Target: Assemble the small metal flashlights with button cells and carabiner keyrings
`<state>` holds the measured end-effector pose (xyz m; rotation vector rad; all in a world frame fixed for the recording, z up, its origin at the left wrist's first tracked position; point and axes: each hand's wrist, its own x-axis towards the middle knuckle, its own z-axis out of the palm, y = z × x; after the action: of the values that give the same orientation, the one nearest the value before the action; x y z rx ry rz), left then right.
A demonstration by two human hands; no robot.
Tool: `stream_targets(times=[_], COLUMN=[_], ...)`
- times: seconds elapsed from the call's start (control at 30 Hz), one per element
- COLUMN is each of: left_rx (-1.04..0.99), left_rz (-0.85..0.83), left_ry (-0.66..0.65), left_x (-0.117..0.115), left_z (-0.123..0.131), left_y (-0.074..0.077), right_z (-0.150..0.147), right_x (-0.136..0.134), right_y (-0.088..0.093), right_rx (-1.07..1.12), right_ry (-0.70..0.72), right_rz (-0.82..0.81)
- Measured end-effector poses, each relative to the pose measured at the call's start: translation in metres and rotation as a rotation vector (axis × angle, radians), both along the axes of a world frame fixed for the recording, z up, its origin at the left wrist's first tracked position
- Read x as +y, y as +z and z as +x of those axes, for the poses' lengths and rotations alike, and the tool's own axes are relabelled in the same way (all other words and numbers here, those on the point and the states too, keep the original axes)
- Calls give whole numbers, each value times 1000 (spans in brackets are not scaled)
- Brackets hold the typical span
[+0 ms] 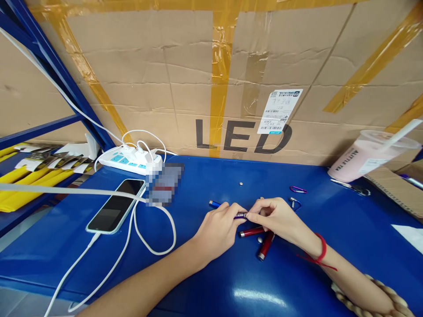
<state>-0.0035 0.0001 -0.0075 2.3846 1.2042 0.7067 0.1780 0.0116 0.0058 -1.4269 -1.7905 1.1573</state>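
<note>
Both hands meet over the middle of a blue table (231, 281). My left hand (218, 229) is closed round a small blue metal pen-shaped tube (215, 204), whose end sticks out to the left. My right hand (276, 218) pinches the other end of the same tube, where it looks dark. Under my right hand lie two red tubes (266, 245) of the same kind, one pointing left, one pointing toward me. A red string is tied round my right wrist.
A phone (115, 206) on a white cable and a white power strip (130, 160) lie at left. A button cell (241, 183), purple clip (298, 189), scissors (352, 187) and pink drink cup (366, 156) sit farther back. A big "LED" cardboard box (231, 79) walls the rear.
</note>
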Motion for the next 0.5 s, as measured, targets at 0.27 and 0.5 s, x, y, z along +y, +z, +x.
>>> stream_targets(times=[0.27, 0.5], left_rx=[-14, -141], left_rz=[-49, -76], left_ry=[18, 47], left_x=[2, 1], left_z=[0, -1], left_y=[3, 10], right_z=[0, 1], right_x=[1, -1], right_y=[2, 7], right_rx=[30, 48], right_ry=[4, -13], right_rz=[5, 137])
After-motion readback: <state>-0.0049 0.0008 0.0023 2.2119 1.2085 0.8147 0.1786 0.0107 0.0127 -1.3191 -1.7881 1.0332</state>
